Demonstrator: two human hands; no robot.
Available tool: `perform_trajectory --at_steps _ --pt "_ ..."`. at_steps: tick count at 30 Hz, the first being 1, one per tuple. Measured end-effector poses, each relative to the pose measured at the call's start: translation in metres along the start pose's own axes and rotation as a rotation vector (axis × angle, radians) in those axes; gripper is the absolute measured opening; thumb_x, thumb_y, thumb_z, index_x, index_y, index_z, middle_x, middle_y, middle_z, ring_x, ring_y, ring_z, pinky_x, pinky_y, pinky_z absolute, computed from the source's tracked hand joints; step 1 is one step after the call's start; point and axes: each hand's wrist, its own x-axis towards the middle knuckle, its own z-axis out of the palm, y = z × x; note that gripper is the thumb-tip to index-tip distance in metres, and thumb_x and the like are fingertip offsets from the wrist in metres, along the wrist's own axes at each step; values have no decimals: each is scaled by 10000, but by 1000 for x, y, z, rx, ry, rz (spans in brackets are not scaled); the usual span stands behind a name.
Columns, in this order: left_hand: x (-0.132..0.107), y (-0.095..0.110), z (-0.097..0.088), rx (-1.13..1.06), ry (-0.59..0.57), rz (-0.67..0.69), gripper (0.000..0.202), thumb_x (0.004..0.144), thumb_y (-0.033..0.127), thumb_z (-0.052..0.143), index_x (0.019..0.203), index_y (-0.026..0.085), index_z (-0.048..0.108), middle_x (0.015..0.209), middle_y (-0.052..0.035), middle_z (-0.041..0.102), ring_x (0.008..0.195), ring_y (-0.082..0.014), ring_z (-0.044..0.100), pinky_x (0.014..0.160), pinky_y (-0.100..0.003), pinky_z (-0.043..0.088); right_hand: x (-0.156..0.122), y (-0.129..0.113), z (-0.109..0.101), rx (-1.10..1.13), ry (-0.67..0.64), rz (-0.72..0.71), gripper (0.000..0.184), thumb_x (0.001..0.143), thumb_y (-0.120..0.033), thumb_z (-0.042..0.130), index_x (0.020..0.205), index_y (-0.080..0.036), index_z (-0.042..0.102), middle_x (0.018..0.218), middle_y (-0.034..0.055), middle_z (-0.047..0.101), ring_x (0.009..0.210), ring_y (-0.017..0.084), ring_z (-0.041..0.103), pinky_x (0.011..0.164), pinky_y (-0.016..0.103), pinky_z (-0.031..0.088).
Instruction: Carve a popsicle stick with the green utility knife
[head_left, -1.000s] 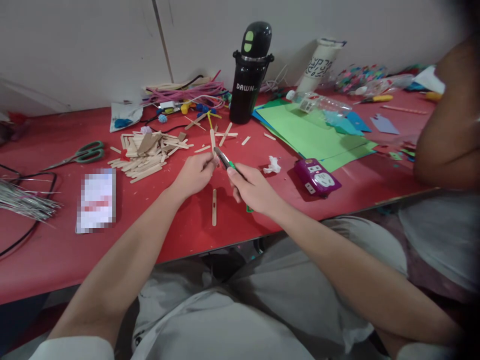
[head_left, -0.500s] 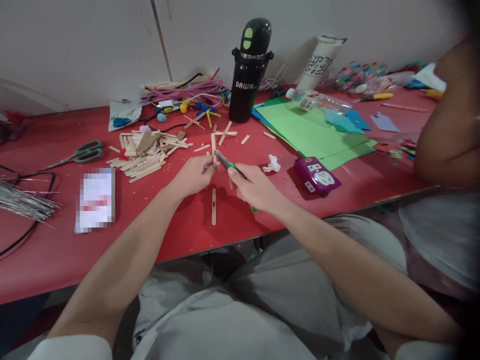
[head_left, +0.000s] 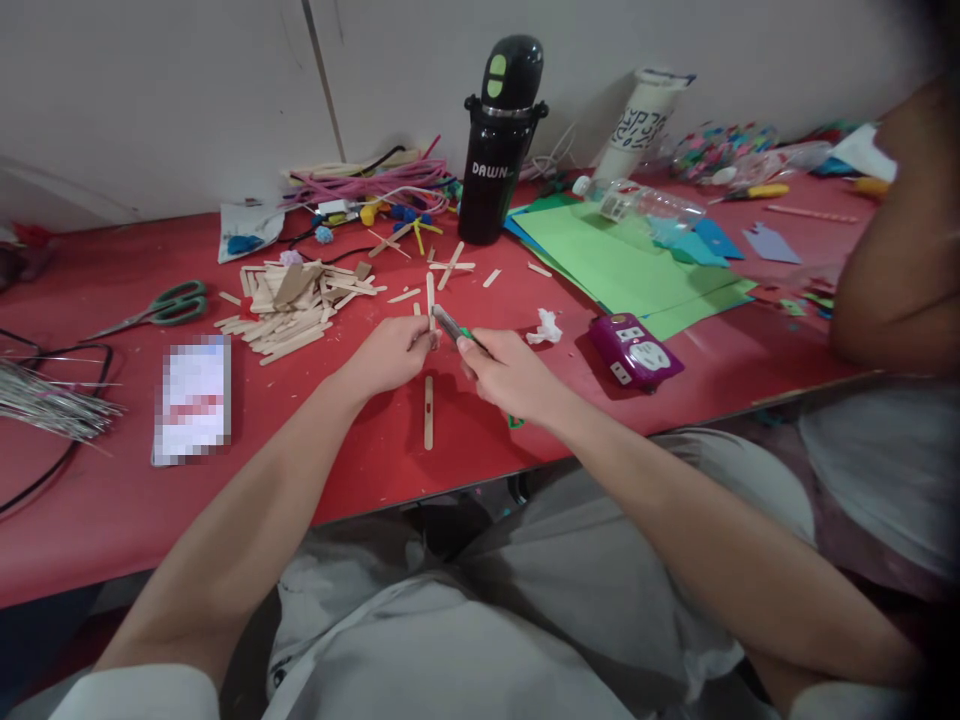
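Observation:
My left hand (head_left: 391, 352) is closed, pinching a wooden craft stick (head_left: 430, 298) that points away from me over the red table (head_left: 112, 500). My right hand (head_left: 510, 375) is closed around a green utility knife (head_left: 452, 326); the metal blade end meets the stick near my left fingertips. Another wooden stick with a slot (head_left: 428, 411) lies flat on the table just below both hands.
A pile of wooden sticks (head_left: 289, 305) and green scissors (head_left: 161, 308) lie to the left, a black bottle (head_left: 496, 140) stands behind, green paper sheets (head_left: 622, 265) and a purple power strip (head_left: 634, 352) lie to the right. Another person's arm (head_left: 896, 270) rests at the right edge.
Both hands have stayed close together; the knife tip has shifted slightly left against the stick. The view has moved a little.

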Motion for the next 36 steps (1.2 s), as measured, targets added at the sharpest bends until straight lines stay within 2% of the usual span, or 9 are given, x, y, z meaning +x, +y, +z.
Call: perform_trajectory --at_steps 4,11,15,18,21,24,27,31,36 --pt "-1 2 -1 34 3 -15 234 904 214 422 813 170 633 810 -61 692 761 -183 619 719 -294 452 -1 -4 -4 44 -25 45 371 1051 -244 411 682 -223 384 557 -46 394 463 93 369 468 261 250" --pt "0 3 2 115 -37 -31 239 900 227 430 841 173 655 811 -80 702 744 -206 621 694 -313 450 0 -17 -21 104 -130 261 376 1052 -225 407 680 -203 457 524 -31 449 406 88 390 438 259 262" --pt "2 0 2 49 -49 -47 260 903 224 429 877 174 683 906 -78 741 824 -203 648 746 -304 470 -1 -16 -21 -89 -92 150 367 1046 -247 427 681 -209 434 537 -32 456 474 103 414 500 268 283" --pt "2 -4 -6 9 -73 -75 310 925 332 456 773 183 680 772 -48 708 729 -185 614 685 -295 441 -4 -11 -21 -252 -35 -10 346 1030 -272 464 692 -212 419 608 -21 493 558 119 426 545 286 278" --pt "0 -10 -20 36 31 -154 360 903 352 480 606 186 598 563 -18 551 594 -164 504 600 -308 377 -4 -4 -25 -393 36 -83 305 1012 -289 484 720 -213 441 661 -9 527 600 135 433 568 303 273" --pt "0 -16 -30 24 187 -187 269 877 294 492 663 181 610 634 -14 561 663 -165 511 641 -307 380 -2 3 -32 -520 47 -69 250 993 -309 510 763 -209 502 725 21 588 650 159 486 588 311 296" --pt "1 -17 -29 1 245 -145 350 946 404 441 740 181 613 695 -13 572 700 -160 497 655 -298 373 -1 7 -35 -637 38 -60 202 985 -335 528 854 -196 594 813 62 661 734 197 566 612 315 329" --pt "1 -14 -19 10 142 -91 433 970 521 429 751 180 582 686 -5 551 658 -147 467 624 -296 343 -2 8 -31 -700 15 -92 205 979 -356 558 1043 -213 688 976 71 737 879 243 648 658 319 373" --pt "0 -14 -13 6 -16 -39 422 978 467 403 803 178 656 729 -26 618 696 -169 528 659 -303 366 -4 4 -25 -708 -25 -128 283 1020 -364 522 1198 -248 710 1138 59 744 1018 258 668 733 324 424"
